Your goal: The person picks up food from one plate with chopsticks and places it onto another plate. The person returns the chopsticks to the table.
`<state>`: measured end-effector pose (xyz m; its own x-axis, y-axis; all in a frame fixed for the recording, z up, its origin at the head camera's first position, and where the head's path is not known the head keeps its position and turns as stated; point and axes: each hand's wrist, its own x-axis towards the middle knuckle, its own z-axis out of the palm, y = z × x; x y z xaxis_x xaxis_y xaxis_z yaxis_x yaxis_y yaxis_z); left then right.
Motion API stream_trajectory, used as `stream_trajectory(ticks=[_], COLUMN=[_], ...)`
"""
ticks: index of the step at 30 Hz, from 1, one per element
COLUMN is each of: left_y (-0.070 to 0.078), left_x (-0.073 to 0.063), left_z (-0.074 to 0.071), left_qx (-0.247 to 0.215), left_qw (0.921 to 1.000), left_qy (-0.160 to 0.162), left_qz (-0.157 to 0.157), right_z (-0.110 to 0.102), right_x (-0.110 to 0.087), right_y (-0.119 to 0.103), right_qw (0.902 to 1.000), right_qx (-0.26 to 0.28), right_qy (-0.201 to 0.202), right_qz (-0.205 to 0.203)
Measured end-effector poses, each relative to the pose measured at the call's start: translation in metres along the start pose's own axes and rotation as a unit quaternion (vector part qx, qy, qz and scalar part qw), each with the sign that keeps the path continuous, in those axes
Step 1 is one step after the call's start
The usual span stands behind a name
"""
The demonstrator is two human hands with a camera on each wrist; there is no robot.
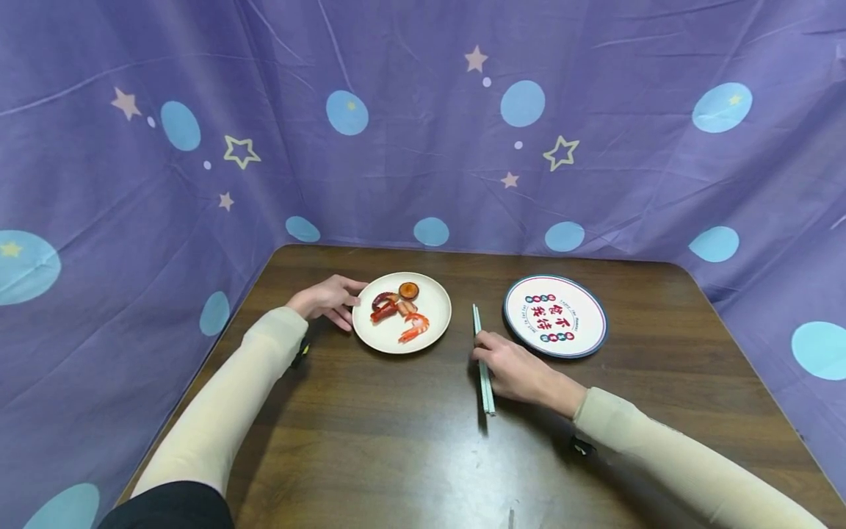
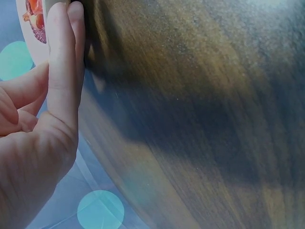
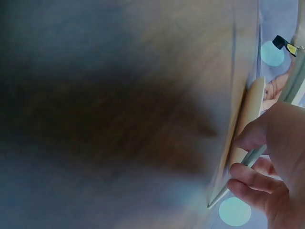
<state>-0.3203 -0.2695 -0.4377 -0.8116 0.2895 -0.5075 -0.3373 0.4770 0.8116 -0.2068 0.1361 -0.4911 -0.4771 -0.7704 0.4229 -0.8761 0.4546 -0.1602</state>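
Note:
My left hand (image 1: 330, 297) is at the left rim of a white plate (image 1: 370, 334), gripping its edge. One fingertip overlaps the rim, while straight fingers run along the edge in the left wrist view. On the plate lie a shrimp (image 1: 415, 328), an octopus tentacle (image 1: 381, 300), a round brown piece (image 1: 408, 291) and a red piece (image 1: 383, 311). With my right hand (image 1: 512, 365) I hold a pair of light green chopsticks (image 1: 485, 393) between thumb and fingers, their length pointing away from me over the table. The palm side is hidden in the head view.
To the right of my right hand rests a blue-rimmed plate (image 1: 598, 323) printed with red characters. The brown wooden table (image 1: 370, 433) has a purple patterned cloth (image 1: 423, 169) rising behind and beside it. Wrist cameras sit under both wrists.

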Motion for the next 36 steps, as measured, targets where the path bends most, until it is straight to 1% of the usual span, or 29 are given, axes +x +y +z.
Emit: stream_trajectory(ticks=[3,6,12,18,26,32,36], left_y=[0.000,-0.001,-0.001,0.000,-0.001,0.000,0.001], left_x=[0.000,0.001,0.001,0.001,0.002,0.001,0.000], left_z=[0.000,0.000,0.001,-0.001,0.001,0.001,0.001], left_qx=[0.003,-0.001,-0.004,0.002,0.002,0.004,0.007], left_qw=[1.0000,1.0000,1.0000,1.0000,0.9999,0.9999,0.9999], left_qy=[-0.002,0.000,-0.001,-0.002,0.002,0.001,0.002], left_qz=[0.005,0.002,0.001,0.000,-0.012,-0.011,-0.009], right_z=[0.002,0.004,0.004,0.004,0.005,0.001,-0.002], right_x=[-0.001,-0.002,-0.005,-0.004,-0.006,-0.006,-0.005], right_y=[0.000,0.000,0.003,0.007,0.008,0.009,0.010], right_qw=[0.9999,0.9996,0.9982,0.9969,0.9953,0.9935,0.9900], right_qx=[0.005,0.011,0.019,0.024,0.007,-0.014,-0.037], right_qy=[0.001,0.000,-0.018,-0.031,-0.043,-0.061,-0.077], right_qz=[-0.012,-0.027,-0.053,-0.069,-0.087,-0.095,-0.112])
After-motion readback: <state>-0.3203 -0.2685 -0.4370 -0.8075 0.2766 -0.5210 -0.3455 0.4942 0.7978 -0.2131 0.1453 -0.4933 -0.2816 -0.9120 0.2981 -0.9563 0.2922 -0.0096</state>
